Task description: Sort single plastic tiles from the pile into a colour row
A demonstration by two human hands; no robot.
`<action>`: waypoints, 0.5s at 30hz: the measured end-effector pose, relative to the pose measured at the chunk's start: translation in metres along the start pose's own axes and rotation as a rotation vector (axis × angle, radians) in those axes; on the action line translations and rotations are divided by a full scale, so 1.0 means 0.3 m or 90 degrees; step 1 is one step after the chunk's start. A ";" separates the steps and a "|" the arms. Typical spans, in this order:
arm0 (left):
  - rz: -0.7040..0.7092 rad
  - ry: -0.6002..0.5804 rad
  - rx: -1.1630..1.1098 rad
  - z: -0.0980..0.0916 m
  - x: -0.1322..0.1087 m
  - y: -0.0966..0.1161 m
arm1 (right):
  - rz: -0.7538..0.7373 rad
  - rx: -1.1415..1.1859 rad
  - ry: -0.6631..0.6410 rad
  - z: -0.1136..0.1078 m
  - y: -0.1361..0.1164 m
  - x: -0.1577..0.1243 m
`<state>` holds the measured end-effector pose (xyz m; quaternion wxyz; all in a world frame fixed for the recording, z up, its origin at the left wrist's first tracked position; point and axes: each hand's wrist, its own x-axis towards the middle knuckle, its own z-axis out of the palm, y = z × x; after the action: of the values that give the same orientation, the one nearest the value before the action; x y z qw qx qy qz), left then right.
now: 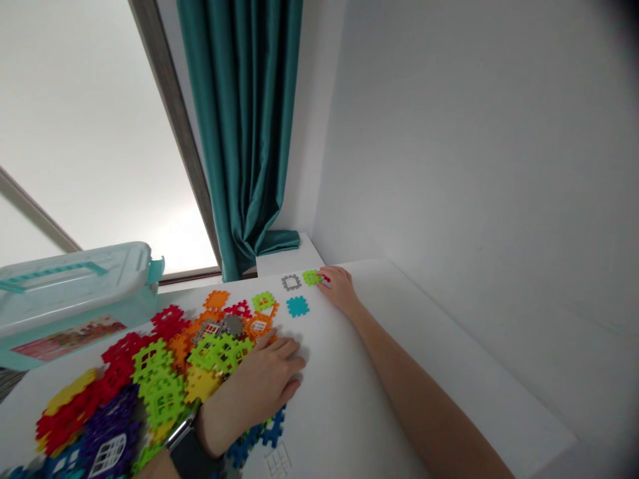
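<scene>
Now one watch [187, 444], left grip [269, 376] loose, right grip [340, 286] unclear, touching one lime tile [311, 277]

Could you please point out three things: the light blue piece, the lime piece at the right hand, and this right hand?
Light blue piece [298, 306]: head view, middle of its upper face.
Lime piece [312, 277]: head view, on its visible face.
Right hand [340, 289]: head view, back of the hand.

Dark watch [190, 452], silver edge [180, 427], left wrist [204, 432]; both forearms [419, 392] bare.
</scene>
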<state>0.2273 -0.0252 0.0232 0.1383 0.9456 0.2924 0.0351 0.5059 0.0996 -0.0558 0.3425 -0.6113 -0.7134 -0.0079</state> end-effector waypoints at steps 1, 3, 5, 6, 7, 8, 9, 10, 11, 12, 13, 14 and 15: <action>0.001 -0.001 0.000 0.000 0.000 0.000 | -0.002 -0.001 0.005 -0.003 -0.003 -0.004; 0.002 0.001 -0.001 -0.002 0.000 -0.001 | -0.007 -0.002 0.013 -0.008 -0.011 -0.015; 0.004 0.005 -0.002 -0.006 -0.002 -0.001 | -0.015 -0.003 0.018 -0.012 -0.026 -0.030; 0.006 0.008 -0.003 -0.009 -0.003 -0.001 | -0.021 -0.003 0.019 -0.014 -0.035 -0.039; 0.011 0.011 -0.003 -0.011 -0.004 -0.002 | -0.028 -0.003 0.020 -0.016 -0.046 -0.048; 0.019 0.015 -0.002 -0.014 -0.005 -0.003 | -0.035 -0.003 0.020 -0.018 -0.058 -0.057; 0.027 0.020 0.000 -0.016 -0.006 -0.005 | -0.042 -0.002 0.020 -0.020 -0.071 -0.067; 0.035 0.027 0.005 -0.018 -0.007 -0.007 | -0.048 -0.001 0.020 -0.022 -0.085 -0.077; 0.042 0.034 0.012 -0.020 -0.008 -0.010 | -0.055 0.002 0.021 -0.023 -0.099 -0.087; 0.049 0.039 0.021 -0.022 -0.008 -0.014 | -0.063 0.008 0.023 -0.025 -0.113 -0.098; 0.055 0.045 0.031 -0.025 -0.008 -0.018 | -0.072 0.016 0.027 -0.027 -0.128 -0.110; 0.058 0.052 0.040 -0.030 -0.008 -0.022 | -0.080 0.027 0.035 -0.028 -0.143 -0.122; 0.059 0.060 0.049 -0.036 -0.008 -0.027 | -0.086 0.039 0.045 -0.030 -0.158 -0.135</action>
<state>0.2192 -0.0177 0.0313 0.0864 0.9601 0.2553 0.0747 0.4694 0.0485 -0.0497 0.3845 -0.5501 -0.7407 -0.0307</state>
